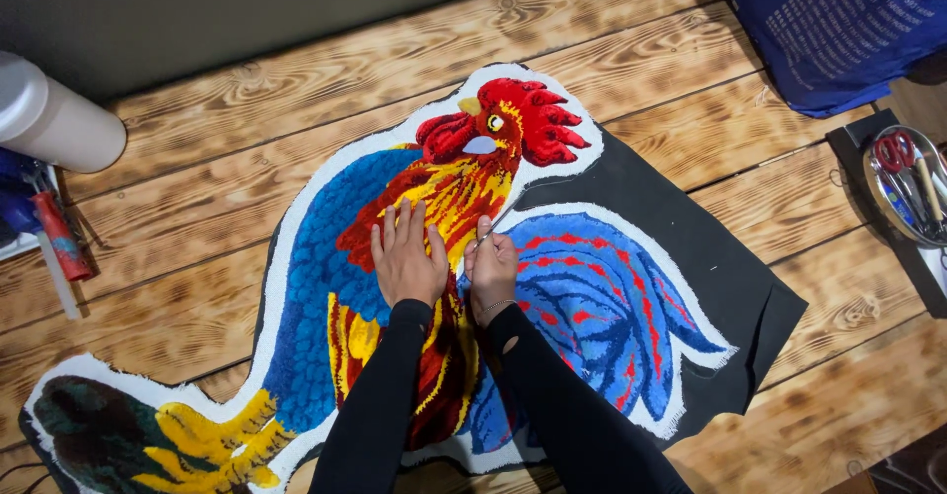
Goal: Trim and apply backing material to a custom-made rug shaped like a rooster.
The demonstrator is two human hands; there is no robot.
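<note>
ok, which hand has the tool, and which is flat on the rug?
The right hand grips a thin metal tool pointing toward the rooster's neck. The left hand lies flat, fingers spread, on the rooster rug.

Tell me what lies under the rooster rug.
Dark backing fabric shows beneath the rooster rug at its right side, on the wooden floor. How far it runs underneath is covered.

rug (602, 307): middle of the floor (247, 149), on a backing cloth (730, 277)
hands: left hand (406, 257) and right hand (491, 275) side by side on rug's middle
cylinder (54, 119): floor's left edge
tray of scissors (908, 183): right edge
fabric (838, 21): far right corner
</note>
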